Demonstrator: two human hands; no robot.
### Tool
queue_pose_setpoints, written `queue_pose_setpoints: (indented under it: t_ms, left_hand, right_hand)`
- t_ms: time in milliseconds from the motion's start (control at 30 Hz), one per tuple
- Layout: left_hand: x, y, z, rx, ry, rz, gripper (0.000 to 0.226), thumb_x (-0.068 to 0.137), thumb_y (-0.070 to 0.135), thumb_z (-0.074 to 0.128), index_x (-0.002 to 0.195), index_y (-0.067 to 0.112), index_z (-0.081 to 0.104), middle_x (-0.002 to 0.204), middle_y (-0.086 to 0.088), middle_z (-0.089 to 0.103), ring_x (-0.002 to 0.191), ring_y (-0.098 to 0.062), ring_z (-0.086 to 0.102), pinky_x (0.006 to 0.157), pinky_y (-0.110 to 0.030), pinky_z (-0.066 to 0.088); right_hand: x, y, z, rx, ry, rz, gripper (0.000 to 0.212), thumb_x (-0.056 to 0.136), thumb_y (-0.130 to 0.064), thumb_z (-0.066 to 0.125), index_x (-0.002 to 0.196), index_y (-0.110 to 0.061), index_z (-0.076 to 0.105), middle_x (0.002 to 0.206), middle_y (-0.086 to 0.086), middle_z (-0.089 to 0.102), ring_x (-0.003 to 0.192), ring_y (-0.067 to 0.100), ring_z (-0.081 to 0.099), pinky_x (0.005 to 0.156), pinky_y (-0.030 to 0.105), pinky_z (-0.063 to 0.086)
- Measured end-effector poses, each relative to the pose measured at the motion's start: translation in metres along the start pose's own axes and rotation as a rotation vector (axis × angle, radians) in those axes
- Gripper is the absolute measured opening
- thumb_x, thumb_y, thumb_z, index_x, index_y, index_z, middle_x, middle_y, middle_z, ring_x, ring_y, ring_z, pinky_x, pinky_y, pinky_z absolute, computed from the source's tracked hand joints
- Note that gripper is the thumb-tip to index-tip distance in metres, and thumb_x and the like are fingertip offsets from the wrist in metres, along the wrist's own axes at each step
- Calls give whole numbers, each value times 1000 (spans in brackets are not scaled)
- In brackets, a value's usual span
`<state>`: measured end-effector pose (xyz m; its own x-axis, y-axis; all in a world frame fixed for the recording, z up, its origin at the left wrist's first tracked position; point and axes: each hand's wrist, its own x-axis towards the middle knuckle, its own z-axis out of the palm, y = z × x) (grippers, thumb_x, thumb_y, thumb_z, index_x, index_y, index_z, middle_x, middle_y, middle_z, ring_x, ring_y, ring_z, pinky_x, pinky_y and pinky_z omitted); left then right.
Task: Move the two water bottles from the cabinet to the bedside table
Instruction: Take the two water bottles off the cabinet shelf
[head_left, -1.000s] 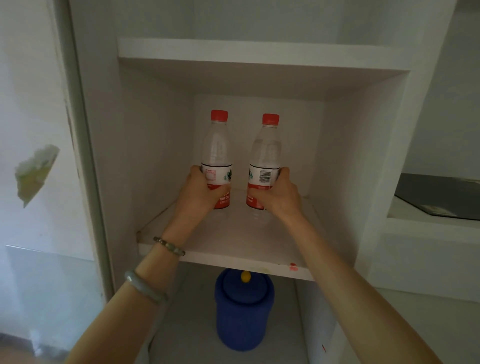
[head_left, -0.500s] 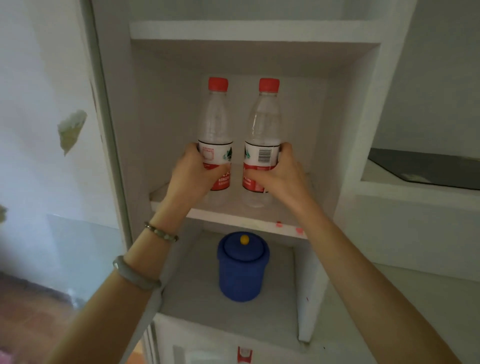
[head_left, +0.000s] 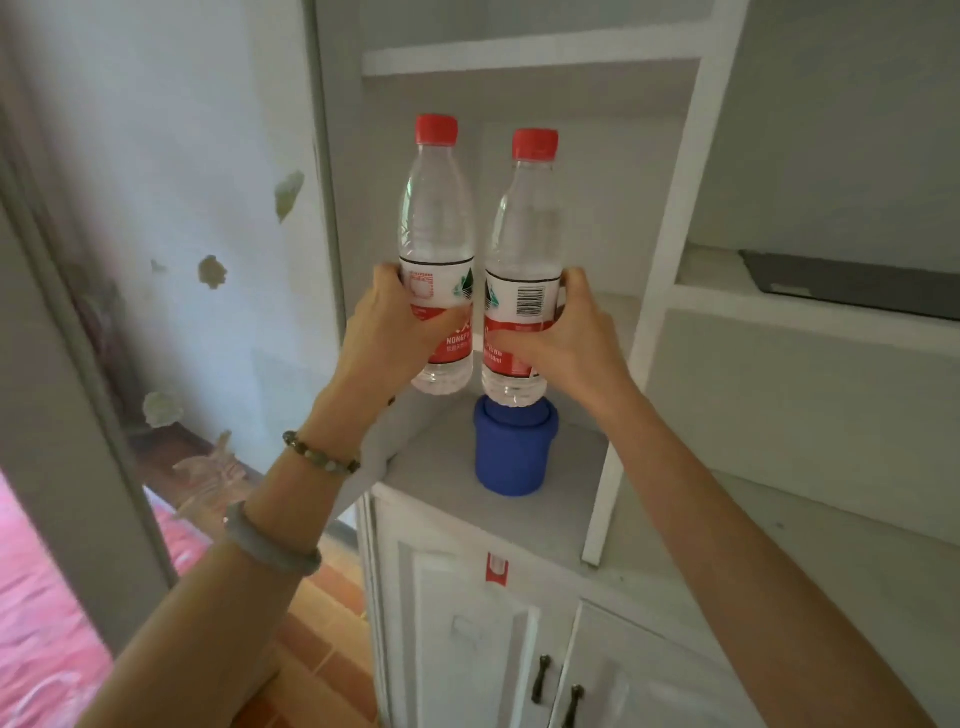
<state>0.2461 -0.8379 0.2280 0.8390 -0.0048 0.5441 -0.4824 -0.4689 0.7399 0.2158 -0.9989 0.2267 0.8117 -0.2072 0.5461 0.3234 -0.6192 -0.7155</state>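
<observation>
Both water bottles are clear of the cabinet (head_left: 670, 218) shelf and held upright in the air in front of it, side by side and almost touching at the labels. The left hand (head_left: 387, 338) is wrapped closed around the label band of the left bottle (head_left: 436, 218); the right hand (head_left: 569, 340) is wrapped closed around the label band of the right bottle (head_left: 527, 228), whose base hangs just above a blue lidded container (head_left: 514, 452) standing on the lower ledge. Each bottle is thin clear plastic with a red screw cap, a tapered shoulder and a red-and-white printed wrap at mid-height. Both appear full or nearly so; expect moderate weight, carried low in the body. The wall is likely to flex under pressure, so the mid-body grip at the label, where the film adds friction, seems the correct hold; squeezing the bare ribbed section near the base risks slip or denting. The caps appear sealed, so spillage is unlikely. The cabinet is painted white, matt and flat-sided, with panelled doors and dark metal handles (head_left: 543, 678) below. The bedside table is not in view.
</observation>
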Motion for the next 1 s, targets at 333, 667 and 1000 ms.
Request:
queue_pose_setpoints:
  t_ms: [333, 667, 1000]
  left_hand:
    - [-68, -1, -101, 208, 224, -86, 59, 76, 42, 72, 118, 13, 42, 108, 8, 54, 94, -13, 54, 79, -29, 45]
    - [-155, -22, -225, 383, 471, -242, 59, 75, 39, 74, 115, 10, 42, 107, 2, 55, 93, -17, 56, 80, -34, 49]
    - [-297, -41, -370, 541, 692, -440, 55, 71, 35, 78, 110, 14, 45, 112, -4, 62, 96, -21, 61, 83, -42, 53]
  right_hand:
    - [-46, -57, 43, 162, -213, -129, 63, 62, -37, 82, 108, -22, 42, 92, -13, 59, 85, 12, 61, 73, 30, 51]
    - [-106, -147, 120, 354, -520, -292, 70, 66, -38, 80, 119, -20, 38, 111, -3, 61, 85, 11, 56, 75, 26, 47]
    - [-226, -258, 219, 520, -772, -413, 67, 62, -35, 83, 114, -20, 43, 103, -3, 65, 84, 13, 61, 75, 30, 52]
